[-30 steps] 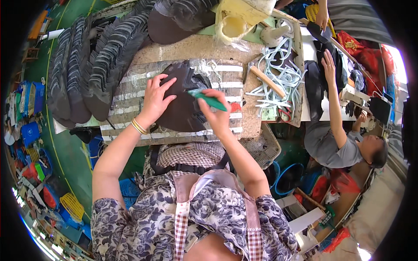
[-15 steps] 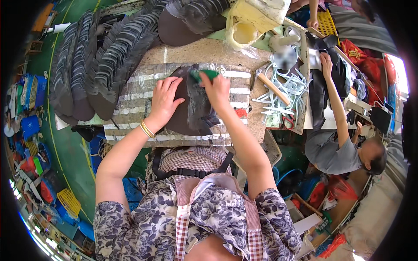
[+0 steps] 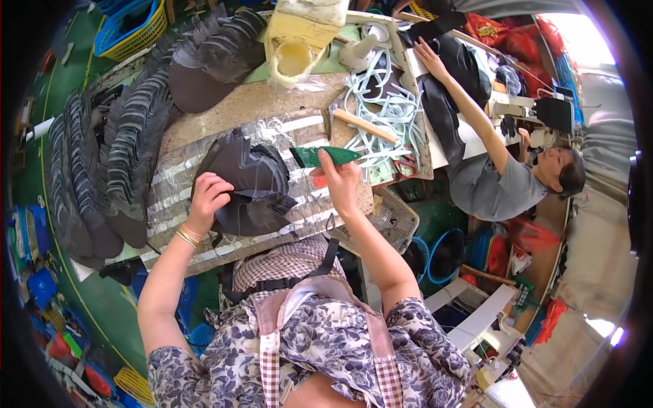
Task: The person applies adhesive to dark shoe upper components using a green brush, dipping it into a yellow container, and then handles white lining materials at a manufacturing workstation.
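While the left hand (image 3: 207, 197) rests bent fingers at the left edge of the stacked dark pieces (image 3: 238, 165), whether pinching them I cannot tell, the right hand (image 3: 343, 185), apart from it, grips a green tool (image 3: 308, 158) over the striped board (image 3: 166, 197) bearing the stack on the bench (image 3: 250, 97). Pale blue strips (image 3: 384, 102) and a wooden handle (image 3: 365, 126) crowd the right side, with red-handled scissors (image 3: 406, 168) near. Beyond the board stands a yellowish container (image 3: 309, 27); fanned rows (image 3: 129, 146) fill the left. Farther right, a co-worker (image 3: 486, 180) reaches out.
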Demonstrator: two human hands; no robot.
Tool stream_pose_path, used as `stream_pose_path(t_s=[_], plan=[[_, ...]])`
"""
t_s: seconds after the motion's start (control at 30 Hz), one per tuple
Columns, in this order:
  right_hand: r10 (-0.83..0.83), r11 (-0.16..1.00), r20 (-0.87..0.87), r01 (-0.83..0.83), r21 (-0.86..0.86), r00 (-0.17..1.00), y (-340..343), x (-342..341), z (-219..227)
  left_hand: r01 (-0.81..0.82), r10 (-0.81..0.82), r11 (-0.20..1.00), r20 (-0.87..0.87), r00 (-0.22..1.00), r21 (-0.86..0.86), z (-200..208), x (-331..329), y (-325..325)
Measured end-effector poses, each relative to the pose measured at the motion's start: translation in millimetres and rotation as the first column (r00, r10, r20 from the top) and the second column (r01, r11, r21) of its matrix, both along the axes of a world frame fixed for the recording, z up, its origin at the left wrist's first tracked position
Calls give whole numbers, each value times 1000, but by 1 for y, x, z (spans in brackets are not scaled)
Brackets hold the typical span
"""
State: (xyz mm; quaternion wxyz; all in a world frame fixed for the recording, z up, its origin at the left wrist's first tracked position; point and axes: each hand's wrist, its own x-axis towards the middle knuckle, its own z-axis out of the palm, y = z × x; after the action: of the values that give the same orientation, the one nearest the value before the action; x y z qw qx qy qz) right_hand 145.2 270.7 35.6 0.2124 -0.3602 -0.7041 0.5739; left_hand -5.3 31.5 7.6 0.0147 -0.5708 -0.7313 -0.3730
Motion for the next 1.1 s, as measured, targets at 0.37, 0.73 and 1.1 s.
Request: stream_pose_path(t_s=[0.37, 0.73, 1.1], plan=[[105, 987, -32, -108, -120, 994, -24, 4, 21, 108, -96, 993, -196, 976, 51, -12, 1, -2], [238, 935, 85, -252, 249, 968, -32, 0, 25, 129, -109, 989, -245, 964, 69, -17, -2, -7], [312, 946, 158, -322, 45, 937, -9, -1, -35, -312, 456, 890, 620, 638, -333, 1, -39, 10]])
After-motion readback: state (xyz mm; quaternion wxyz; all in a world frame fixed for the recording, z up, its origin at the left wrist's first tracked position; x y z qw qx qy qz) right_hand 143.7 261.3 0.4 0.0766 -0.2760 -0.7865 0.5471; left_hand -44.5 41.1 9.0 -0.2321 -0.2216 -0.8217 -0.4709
